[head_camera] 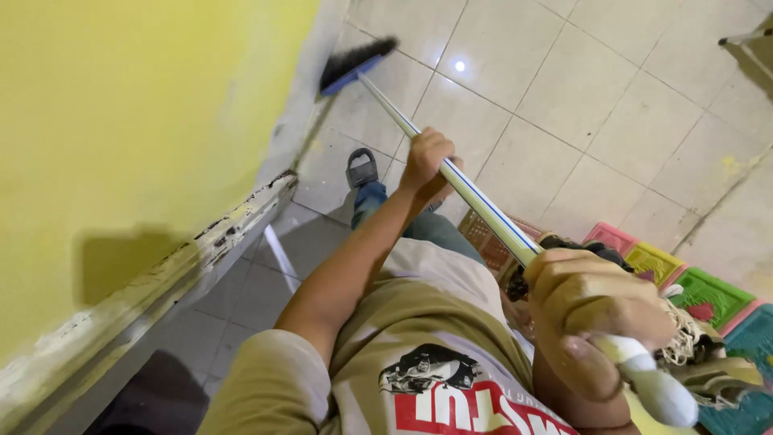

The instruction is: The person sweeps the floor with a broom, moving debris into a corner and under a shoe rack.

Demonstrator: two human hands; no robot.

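Both hands grip the broom: left hand (425, 163) closed round the mid-handle (451, 173), right hand (592, 310) closed near the capped end. The broom head (354, 63) sits far left, against the skirting (310, 113) below the yellow wall (121, 145).

Risks, as judged: bristles may jam in the wall-floor corner; the handle end may strike the coloured mats (708, 298) near right; a sandalled foot (361, 168) stands close to the sweep path.

Floor (580, 89): pale glossy tile, dark grout, glare spot. Worn, chipped ledge (193, 258) left.
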